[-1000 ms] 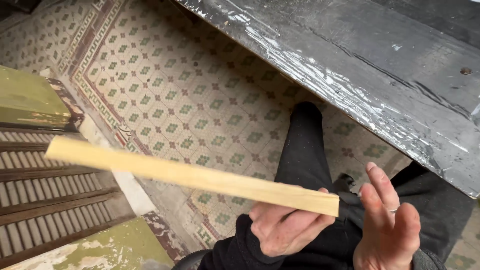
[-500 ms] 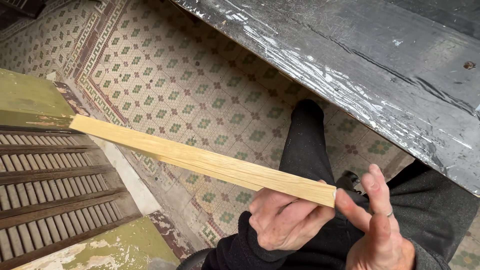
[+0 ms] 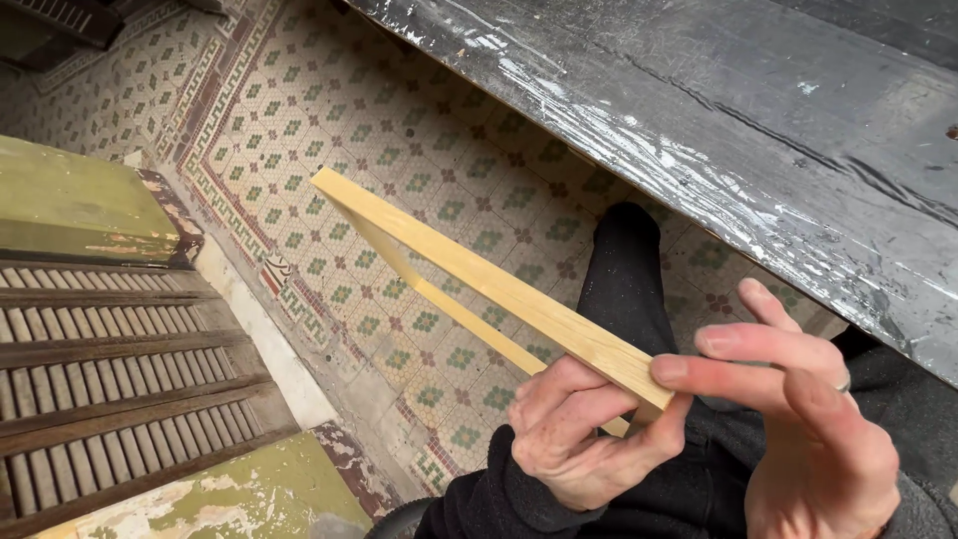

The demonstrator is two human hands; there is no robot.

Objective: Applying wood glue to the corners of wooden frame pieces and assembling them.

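The left hand (image 3: 584,439) grips the near end of a pale wooden frame (image 3: 479,284) — swung from broadside a second ago to point toward eleven o'clock over the mosaic tile floor (image 3: 399,130). The right hand (image 3: 808,419), fingers spread, now touches its end corner — steadying it.

patterned tile floor (image 3: 439,150) | louvred green shutter (image 3: 110,349) | black scuffed board (image 3: 718,110)

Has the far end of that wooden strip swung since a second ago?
Yes. The wooden strip has swung away from the slatted shutter, its far end now over the patterned floor tiles.
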